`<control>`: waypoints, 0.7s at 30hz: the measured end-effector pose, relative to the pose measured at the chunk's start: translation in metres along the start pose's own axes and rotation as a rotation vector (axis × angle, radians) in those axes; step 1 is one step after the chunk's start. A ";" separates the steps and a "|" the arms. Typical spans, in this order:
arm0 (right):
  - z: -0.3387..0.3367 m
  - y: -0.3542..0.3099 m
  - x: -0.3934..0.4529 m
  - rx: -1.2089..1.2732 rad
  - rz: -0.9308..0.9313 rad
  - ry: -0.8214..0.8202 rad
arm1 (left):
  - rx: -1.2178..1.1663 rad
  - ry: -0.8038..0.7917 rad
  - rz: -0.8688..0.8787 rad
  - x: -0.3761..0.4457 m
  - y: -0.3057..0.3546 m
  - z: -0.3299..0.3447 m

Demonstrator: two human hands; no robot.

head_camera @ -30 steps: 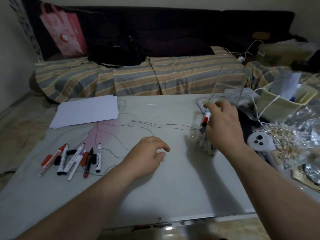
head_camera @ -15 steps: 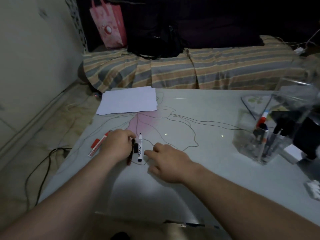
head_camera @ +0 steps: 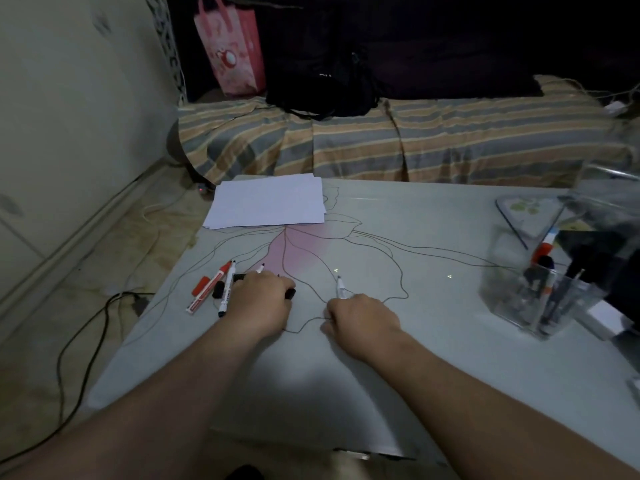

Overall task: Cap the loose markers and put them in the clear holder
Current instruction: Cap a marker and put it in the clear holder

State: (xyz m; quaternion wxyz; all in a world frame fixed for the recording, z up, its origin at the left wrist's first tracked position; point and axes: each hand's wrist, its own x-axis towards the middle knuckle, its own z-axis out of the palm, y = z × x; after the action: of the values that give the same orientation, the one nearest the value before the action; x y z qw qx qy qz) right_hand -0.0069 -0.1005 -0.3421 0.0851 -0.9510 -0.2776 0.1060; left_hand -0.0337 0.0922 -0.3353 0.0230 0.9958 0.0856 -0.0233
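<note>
Several uncapped markers lie at the table's left: a red marker (head_camera: 212, 288) with its red cap (head_camera: 200, 285) beside it, and a white marker (head_camera: 227, 289) next to a loose black cap (head_camera: 218, 291). My left hand (head_camera: 260, 301) lies curled over that pile and hides more pens; a small black cap (head_camera: 290, 293) shows at its fingertips. My right hand (head_camera: 361, 317) grips a white uncapped marker (head_camera: 340, 287), tip pointing away. The clear holder (head_camera: 502, 299) stands far right with several markers in it.
A stack of white paper (head_camera: 268, 202) lies at the table's far left edge. Dark boxes and clutter (head_camera: 602, 258) crowd the right side behind the holder. A striped sofa (head_camera: 415, 143) runs behind the table. A black cable (head_camera: 83, 341) trails on the floor at left.
My right hand has taken hold of the white marker and drawn it right, away from the pile. My left hand has shifted right over the markers, and now a black cap sits at its fingertips.
</note>
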 end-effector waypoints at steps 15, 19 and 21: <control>-0.059 0.096 -0.057 0.445 0.208 0.080 | -0.779 0.045 -0.026 -0.006 0.073 -0.018; -0.080 0.102 -0.067 0.357 0.065 0.314 | -1.023 0.088 -0.030 0.000 0.085 -0.031; -0.086 0.105 -0.070 0.306 0.022 0.401 | -1.101 0.093 -0.027 0.000 0.089 -0.033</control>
State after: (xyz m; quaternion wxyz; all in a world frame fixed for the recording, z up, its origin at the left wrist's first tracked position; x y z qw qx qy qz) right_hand 0.0102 -0.2348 -0.2715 0.2803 -0.9321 -0.2254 -0.0431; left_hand -0.0166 0.0061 -0.2988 0.5362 0.8355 0.0989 0.0688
